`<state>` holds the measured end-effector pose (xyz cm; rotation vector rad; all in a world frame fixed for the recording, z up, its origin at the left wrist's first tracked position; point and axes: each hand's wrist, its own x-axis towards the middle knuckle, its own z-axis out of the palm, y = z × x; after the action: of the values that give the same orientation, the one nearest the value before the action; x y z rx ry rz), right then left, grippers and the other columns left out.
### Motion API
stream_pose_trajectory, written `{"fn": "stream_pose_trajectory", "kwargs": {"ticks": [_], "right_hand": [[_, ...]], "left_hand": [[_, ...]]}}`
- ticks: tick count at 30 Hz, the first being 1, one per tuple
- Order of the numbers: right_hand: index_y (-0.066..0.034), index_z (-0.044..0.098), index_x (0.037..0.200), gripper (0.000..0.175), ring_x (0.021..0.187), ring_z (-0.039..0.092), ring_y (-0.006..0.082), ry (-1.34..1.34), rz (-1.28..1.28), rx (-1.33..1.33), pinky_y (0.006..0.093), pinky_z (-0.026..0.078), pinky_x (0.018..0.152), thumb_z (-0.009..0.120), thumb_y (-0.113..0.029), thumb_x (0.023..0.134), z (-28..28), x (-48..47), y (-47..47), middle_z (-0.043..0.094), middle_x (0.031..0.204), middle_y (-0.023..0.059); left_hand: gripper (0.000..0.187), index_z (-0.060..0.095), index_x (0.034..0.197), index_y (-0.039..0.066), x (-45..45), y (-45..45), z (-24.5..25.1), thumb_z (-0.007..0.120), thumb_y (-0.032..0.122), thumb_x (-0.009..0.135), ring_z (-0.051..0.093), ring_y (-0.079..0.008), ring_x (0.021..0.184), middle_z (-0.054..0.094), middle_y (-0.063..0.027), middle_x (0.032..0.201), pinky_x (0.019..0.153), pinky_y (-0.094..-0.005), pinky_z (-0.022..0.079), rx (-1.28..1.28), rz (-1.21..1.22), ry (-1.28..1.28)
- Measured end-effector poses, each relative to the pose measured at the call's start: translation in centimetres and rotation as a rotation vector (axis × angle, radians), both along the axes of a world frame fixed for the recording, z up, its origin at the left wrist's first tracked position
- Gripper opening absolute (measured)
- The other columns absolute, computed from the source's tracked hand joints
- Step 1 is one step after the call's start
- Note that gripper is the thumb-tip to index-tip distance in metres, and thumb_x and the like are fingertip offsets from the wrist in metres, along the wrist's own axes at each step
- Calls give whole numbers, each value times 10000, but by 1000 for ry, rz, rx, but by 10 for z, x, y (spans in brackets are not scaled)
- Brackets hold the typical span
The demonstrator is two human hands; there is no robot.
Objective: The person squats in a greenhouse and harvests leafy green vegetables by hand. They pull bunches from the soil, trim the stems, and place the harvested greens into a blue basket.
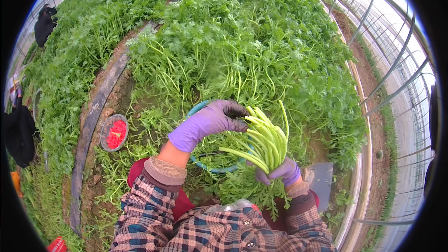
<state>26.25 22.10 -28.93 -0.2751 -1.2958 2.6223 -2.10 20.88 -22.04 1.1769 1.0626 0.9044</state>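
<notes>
A bunch of leafy greens with pale stems (269, 143) is upside down before my body, cut stem ends up and lobed leaves hanging below. My right hand (281, 172), in a purple glove, grips it low around the stems. From the left, my left hand (222, 119) reaches over in a purple glove with dark-stained fingers. Its thumb and forefinger pinch at the stem ends at the top of the bunch. Under my left forearm, a blue ring (220, 170) lies among cut greens, partly hidden by the hand and stems.
A clear bowl (102, 136) of small red pieces sits left, beside a dark strip (99, 103) along the soil. Dense greens (238, 42) grow ahead. A grey sheet (321, 183) and wooden edging (364, 168) lie right. Two people, one far (43, 26) and one nearer (21, 133), are left.
</notes>
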Motion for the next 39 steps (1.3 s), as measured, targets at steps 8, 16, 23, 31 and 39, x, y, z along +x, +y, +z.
{"fn": "stream_pose_trajectory", "kwargs": {"ticks": [8,16,23,31,39], "right_hand": [[-51,279,1443,866,559,593,206,-29,-3,-39,318,472,517,752,-110,720,-2,-4,-1,557,1221,256],[56,374,1357,747,557,585,203,5,-29,12,355,482,595,733,-129,728,5,-2,4,637,1011,207],[97,417,1316,729,540,562,188,34,-100,78,347,472,654,719,-211,728,17,0,6,598,649,114],[97,423,1309,721,517,548,184,27,-67,82,334,462,643,722,-224,736,18,-6,4,590,623,105],[83,449,1308,743,505,548,188,33,-142,84,334,457,632,730,-240,700,21,-1,2,580,584,95]], "left_hand": [[374,619,1154,-9,6,1,-11,730,35,799,632,-141,905,677,-72,1017,811,-261,514,-86,46,18],[259,666,1034,22,-3,4,-17,717,123,801,648,-149,819,690,-77,889,741,-268,508,33,323,266],[361,628,1212,108,-21,6,-18,683,161,859,603,-117,772,679,-47,912,662,-258,494,-116,262,447],[482,574,1179,-39,13,4,-21,771,92,759,594,-165,986,661,-110,1053,891,-295,456,-207,182,-184],[248,601,1082,-38,-8,12,-17,621,9,840,663,-161,748,677,-87,850,683,-268,527,-189,477,65]]}}
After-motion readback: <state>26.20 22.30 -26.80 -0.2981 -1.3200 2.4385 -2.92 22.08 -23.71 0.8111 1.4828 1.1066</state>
